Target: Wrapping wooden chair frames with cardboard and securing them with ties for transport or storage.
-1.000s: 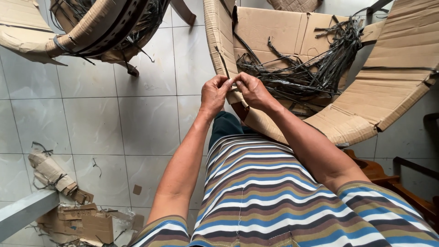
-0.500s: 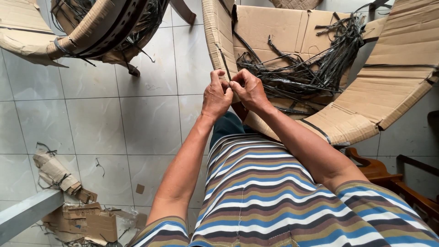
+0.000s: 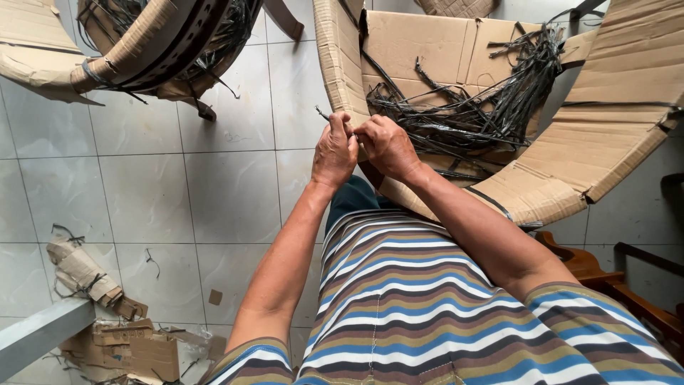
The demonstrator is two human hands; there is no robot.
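Both hands meet in a tight pinch. From the head view I read my left hand (image 3: 335, 151) as closed, thumb pressed to fingers on the near end of a thin dark strap (image 3: 324, 114), whose tip pokes up and left just past the knuckles. My right hand (image 3: 387, 146) is closed too, fingertips against the left ones, apparently nipping the same strap from the other side; I cannot tell how much of it lies hidden between the palms.

Held this way, the strap sits right at the edge of the cardboard-wrapped piece (image 3: 342, 64) in front of me, touching or just beside its left flank, so I judge the two-handed grip is there to keep the band taut against the wrapping.

Behind my hands a loose tangle of cut straps (image 3: 484, 107) lies in the hollow of that cardboard, within reach. A second wrapped piece (image 3: 135, 50), banded in black, hangs at upper left, well apart. Torn cardboard scraps (image 3: 92, 281) and short strap ends lie on the tiled floor (image 3: 178, 192) at lower left. My striped shirt (image 3: 413, 299) fills the lower frame.
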